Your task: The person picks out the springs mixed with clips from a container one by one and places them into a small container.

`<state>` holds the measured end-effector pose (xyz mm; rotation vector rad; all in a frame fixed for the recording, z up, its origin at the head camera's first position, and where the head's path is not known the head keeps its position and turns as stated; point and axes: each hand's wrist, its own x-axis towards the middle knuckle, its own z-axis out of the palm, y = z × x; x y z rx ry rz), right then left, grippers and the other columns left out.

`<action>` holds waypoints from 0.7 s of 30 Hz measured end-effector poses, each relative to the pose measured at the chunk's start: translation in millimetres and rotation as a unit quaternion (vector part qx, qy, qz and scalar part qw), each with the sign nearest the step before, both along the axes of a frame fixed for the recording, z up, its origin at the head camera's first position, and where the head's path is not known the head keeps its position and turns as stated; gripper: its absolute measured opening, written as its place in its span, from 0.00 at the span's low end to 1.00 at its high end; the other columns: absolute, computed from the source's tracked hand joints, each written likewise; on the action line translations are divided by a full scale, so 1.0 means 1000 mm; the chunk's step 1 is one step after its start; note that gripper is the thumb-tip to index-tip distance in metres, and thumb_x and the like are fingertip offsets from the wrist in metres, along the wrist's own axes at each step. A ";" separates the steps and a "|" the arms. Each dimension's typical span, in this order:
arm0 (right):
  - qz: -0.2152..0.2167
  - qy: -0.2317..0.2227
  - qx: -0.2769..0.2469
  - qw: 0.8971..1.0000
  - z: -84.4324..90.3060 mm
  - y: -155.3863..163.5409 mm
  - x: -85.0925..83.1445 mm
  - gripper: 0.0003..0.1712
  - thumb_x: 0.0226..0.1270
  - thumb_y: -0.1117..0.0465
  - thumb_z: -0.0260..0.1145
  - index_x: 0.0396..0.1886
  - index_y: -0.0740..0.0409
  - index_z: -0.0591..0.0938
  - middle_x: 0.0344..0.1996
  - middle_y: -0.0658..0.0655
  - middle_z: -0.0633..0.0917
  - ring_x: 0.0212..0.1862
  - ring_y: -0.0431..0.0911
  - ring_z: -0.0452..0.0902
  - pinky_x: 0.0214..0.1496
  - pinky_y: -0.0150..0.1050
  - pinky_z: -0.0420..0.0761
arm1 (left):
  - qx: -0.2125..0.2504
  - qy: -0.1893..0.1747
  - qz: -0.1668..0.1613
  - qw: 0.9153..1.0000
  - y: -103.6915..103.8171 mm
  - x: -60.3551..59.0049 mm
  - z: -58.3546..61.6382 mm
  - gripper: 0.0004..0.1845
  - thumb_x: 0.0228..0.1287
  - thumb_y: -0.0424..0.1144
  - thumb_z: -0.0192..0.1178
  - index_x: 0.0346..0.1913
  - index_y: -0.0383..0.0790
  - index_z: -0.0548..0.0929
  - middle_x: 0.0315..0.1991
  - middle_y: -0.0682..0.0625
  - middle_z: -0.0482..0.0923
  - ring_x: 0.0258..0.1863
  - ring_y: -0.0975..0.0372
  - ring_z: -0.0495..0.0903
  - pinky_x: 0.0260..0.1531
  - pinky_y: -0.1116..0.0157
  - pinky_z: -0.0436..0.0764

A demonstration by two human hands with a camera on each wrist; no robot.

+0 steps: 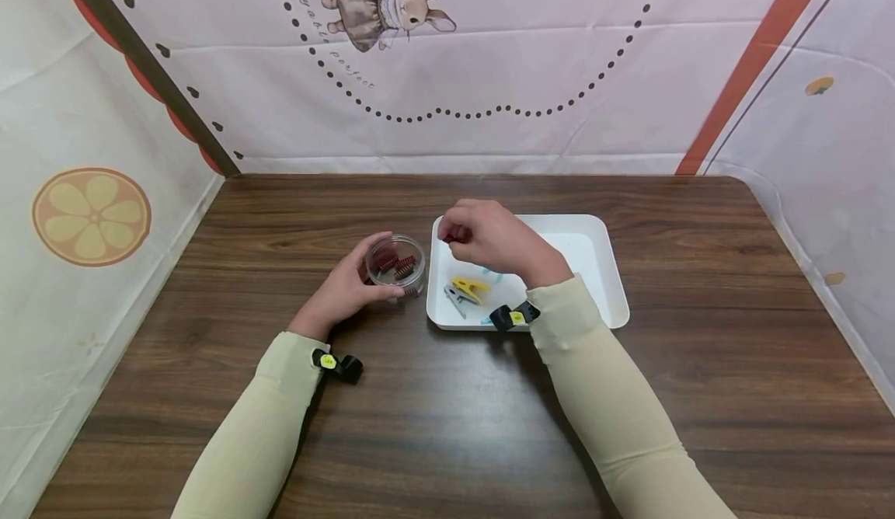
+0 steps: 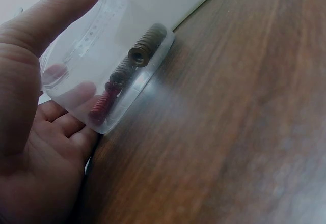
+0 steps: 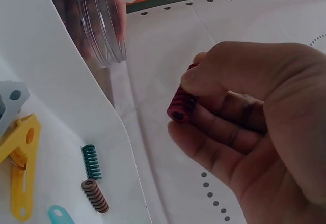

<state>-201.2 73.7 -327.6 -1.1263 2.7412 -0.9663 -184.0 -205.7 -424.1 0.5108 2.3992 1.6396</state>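
Observation:
My left hand [image 1: 345, 286] grips a clear round plastic jar [image 1: 377, 276] standing on the table, thumb on the near side and fingers round the back. Several coil springs, red and brown, lie inside; a brown spring [image 2: 146, 45] and a red spring [image 2: 102, 107] show through the wall. My right hand [image 1: 492, 239] is raised over the left part of a white tray [image 1: 594, 270], and pinches a dark red coil spring [image 3: 182, 102] between thumb and fingers. In the right wrist view, a green spring [image 3: 91, 162] and a brown-grey spring [image 3: 95, 196] lie in the tray.
A yellow clip [image 1: 470, 287] and a grey clip [image 1: 457, 299] lie at the tray's near left, with light blue pieces close by. The tray stands just right of the jar on the wooden table [image 1: 419, 426]. Printed cloth [image 1: 489, 76] hangs behind and at both sides.

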 end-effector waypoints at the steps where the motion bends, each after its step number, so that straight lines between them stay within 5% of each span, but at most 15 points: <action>1: 0.002 0.005 -0.005 1.000 0.000 0.000 0.000 0.09 0.61 0.66 0.60 0.36 0.50 0.84 0.33 0.48 0.79 0.35 0.41 0.73 0.39 0.34 0.77 | -0.001 0.000 0.000 1.000 0.000 0.000 0.000 0.48 0.48 0.41 0.77 0.71 0.54 0.60 0.68 0.46 0.68 0.68 0.56 0.67 0.68 0.50 0.64; 21: 0.027 0.040 -0.048 0.998 -0.004 -0.009 0.003 0.10 0.62 0.64 0.62 0.40 0.51 0.86 0.35 0.46 0.80 0.36 0.38 0.77 0.40 0.33 0.80 | -0.009 -0.015 0.007 1.000 0.001 -0.001 0.001 0.48 0.48 0.40 0.77 0.71 0.56 0.60 0.68 0.48 0.67 0.68 0.57 0.66 0.69 0.51 0.63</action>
